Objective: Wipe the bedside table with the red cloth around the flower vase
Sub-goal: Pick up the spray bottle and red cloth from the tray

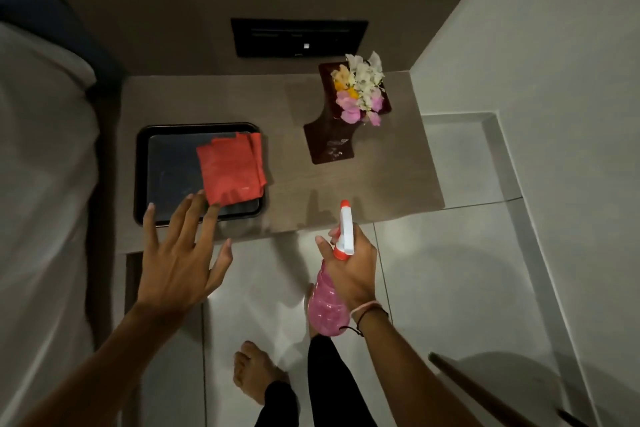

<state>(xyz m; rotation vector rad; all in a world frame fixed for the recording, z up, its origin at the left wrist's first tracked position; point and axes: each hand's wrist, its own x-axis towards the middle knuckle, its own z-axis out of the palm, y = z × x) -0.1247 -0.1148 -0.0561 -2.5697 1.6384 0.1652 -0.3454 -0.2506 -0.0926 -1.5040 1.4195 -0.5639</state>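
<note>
A folded red cloth (pixel 232 173) lies on the right half of a black tray (pixel 142 170) on the brown bedside table (pixel 388 180). My left hand (pixel 176 253) is spread open just in front of the tray, its fingertips touching the cloth's near corner. A dark brown flower vase (pixel 329 139) with white, pink and yellow flowers (pixel 360 90) stands at the table's back right. My right hand (pixel 349 263) grips a pink spray bottle (pixel 327 308) with a white and red nozzle, held at the table's front edge and pointing at the table.
A bed with white sheets (pixel 41 184) borders the table on the left. A black switch panel (pixel 299 37) sits on the wall behind. White floor tiles (pixel 450 270) and my bare foot (pixel 254 374) are below. A dark wooden stick (pixel 485 392) leans at the bottom right.
</note>
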